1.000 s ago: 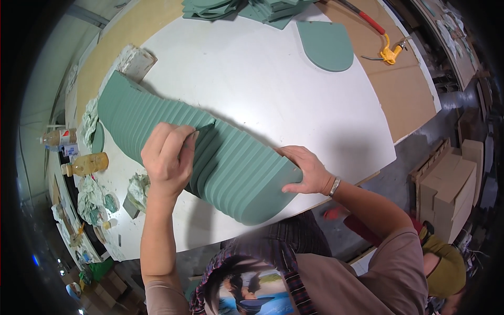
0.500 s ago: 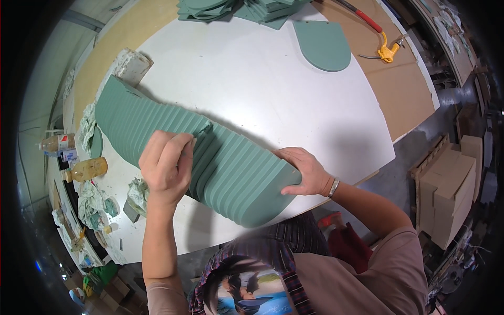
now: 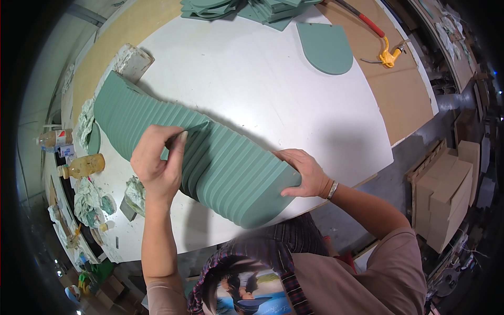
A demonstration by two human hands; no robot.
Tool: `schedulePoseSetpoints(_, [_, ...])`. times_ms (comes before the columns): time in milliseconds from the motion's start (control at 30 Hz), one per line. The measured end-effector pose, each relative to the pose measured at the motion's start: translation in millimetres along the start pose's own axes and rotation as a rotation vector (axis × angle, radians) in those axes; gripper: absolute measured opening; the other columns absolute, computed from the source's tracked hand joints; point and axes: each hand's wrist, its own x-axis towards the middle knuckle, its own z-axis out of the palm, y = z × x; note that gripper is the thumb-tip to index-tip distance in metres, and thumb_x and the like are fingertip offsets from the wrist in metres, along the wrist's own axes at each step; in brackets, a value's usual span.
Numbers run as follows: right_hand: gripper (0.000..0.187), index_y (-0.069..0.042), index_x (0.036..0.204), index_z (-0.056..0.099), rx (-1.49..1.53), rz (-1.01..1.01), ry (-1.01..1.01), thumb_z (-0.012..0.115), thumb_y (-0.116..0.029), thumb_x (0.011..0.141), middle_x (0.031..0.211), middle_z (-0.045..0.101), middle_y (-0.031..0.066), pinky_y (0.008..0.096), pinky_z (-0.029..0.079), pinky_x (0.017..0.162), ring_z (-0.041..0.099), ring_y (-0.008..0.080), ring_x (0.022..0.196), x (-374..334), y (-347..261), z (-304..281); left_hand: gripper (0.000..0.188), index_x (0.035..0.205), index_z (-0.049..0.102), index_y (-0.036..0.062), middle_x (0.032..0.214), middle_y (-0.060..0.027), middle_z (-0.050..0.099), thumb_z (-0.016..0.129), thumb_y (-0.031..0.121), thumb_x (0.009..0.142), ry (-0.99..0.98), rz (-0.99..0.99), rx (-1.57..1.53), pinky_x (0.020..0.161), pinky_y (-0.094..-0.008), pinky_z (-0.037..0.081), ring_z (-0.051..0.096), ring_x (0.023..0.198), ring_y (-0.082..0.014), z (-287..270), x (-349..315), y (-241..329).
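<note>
A long leaning row of green round-ended panels (image 3: 241, 163) runs across the white table from the far left toward my body. At its middle, my left hand (image 3: 157, 157) is closed, thumb and fingertips pinching the upper edge of one green panel. Beside the pinch, a dark gap parts the row. My right hand (image 3: 307, 173) grips the near right end, with its thumb on the face of the last panel and its fingers over the top edge.
A stained whitish block (image 3: 132, 62) stands against the row's far end. One loose green panel (image 3: 326, 48) lies at the back right, near a yellow air blow gun (image 3: 388, 56). More green panels (image 3: 262, 11) are piled behind. A bottle of yellowish liquid (image 3: 86, 166) and rags (image 3: 86, 197) lie left.
My left hand has shifted slightly left and back along the row, its fingers still pinched at a panel edge. My right hand keeps its place at the end.
</note>
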Motion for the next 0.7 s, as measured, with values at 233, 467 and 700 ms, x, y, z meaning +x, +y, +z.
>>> schedulePoseSetpoints(233, [0.093,-0.001,0.141,0.046,-0.013,0.007,-0.011,0.070,-0.061,0.075,0.133,0.056,0.0193,0.0444,0.038,0.106,0.052,0.0357,0.123,1,0,-1,0.011,0.085,0.064,-0.0032,0.074,-0.0096,0.061,0.070,-0.010,0.078,0.031,-0.085,-0.038,0.060,-0.0257,0.045,0.056,0.063,-0.0169,-7,-7,-6])
schedulePoseSetpoints(467, [0.093,-0.001,0.142,0.045,0.013,0.032,-0.030,0.071,-0.059,0.074,0.134,0.056,0.0187,0.0439,0.038,0.106,0.052,0.0352,0.122,2,-1,-1,0.008,0.088,0.064,-0.0057,0.077,-0.0075,0.060,0.068,-0.009,0.082,0.111,-0.153,-0.101,0.063,-0.0230,0.043,0.054,0.068,-0.0129,-25,-16,-6])
schedulePoseSetpoints(700, [0.092,-0.004,0.143,0.045,0.032,0.058,-0.044,0.072,-0.057,0.073,0.135,0.055,0.0164,0.0435,0.038,0.107,0.052,0.0343,0.123,3,-5,-3,0.011,0.096,0.063,-0.0056,0.081,-0.0022,0.059,0.069,-0.003,0.088,0.391,-0.592,-0.442,0.068,-0.0197,0.041,0.051,0.071,-0.0082,-42,-43,-31])
